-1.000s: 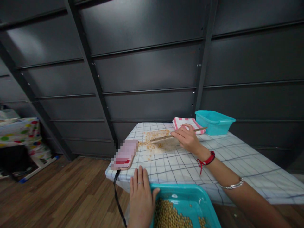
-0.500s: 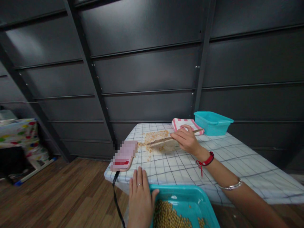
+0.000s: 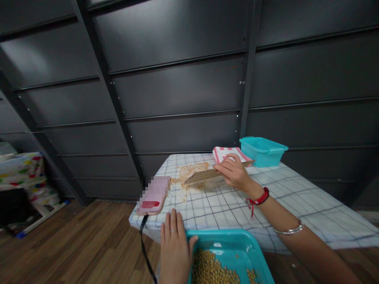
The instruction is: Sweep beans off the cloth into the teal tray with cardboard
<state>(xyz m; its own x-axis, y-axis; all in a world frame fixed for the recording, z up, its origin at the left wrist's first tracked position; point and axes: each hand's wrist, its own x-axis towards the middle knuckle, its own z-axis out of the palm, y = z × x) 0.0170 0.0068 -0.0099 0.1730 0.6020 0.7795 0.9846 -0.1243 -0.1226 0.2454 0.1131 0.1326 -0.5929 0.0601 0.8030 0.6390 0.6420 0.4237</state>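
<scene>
Two hands of yours are in view: at one o'clock, your right hand [image 3: 233, 174] pinches a flat, tan, cardboard-like strip [image 3: 204, 176], its tip pointing to nine o'clock by small yellow beans [image 3: 192, 169] scattered at twelve on the checked, cloth-covered table [image 3: 213, 209]. Your left hand [image 3: 174, 246], fingers straight and thumb spread, touches the ten-o'clock corner of a turquoise plastic tray [image 3: 233, 242] holding round, olive-yellow beans [image 3: 213, 268]. A pink, phone-shaped object [image 3: 156, 193] lies at eleven.
</scene>
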